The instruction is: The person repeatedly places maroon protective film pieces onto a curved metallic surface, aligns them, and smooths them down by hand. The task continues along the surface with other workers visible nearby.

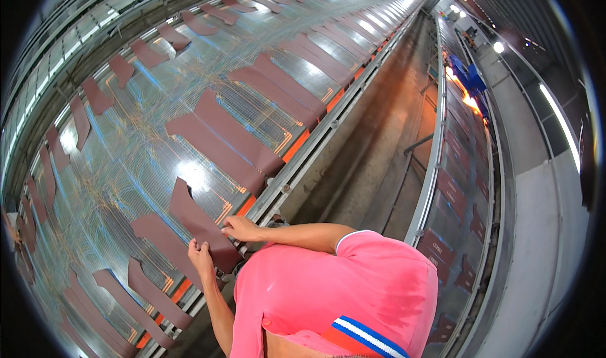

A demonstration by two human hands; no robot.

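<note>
At the near edge of the long printing table, my left hand pinches the edge of a maroon cut panel, whose upper end is slightly lifted. My right hand grips the same panel's opposite edge, fingers bent. Another maroon panel lies flat just left of it. Rows of similar pieces lie on the glossy surface, which carries gridded blue and orange lines. The exact fingertip contact on the right is small to see.
A metal rail with orange strips edges the table. A dark floor aisle separates it from a second table holding maroon printed pieces, with blue equipment farther along. A pale walkway runs at the right.
</note>
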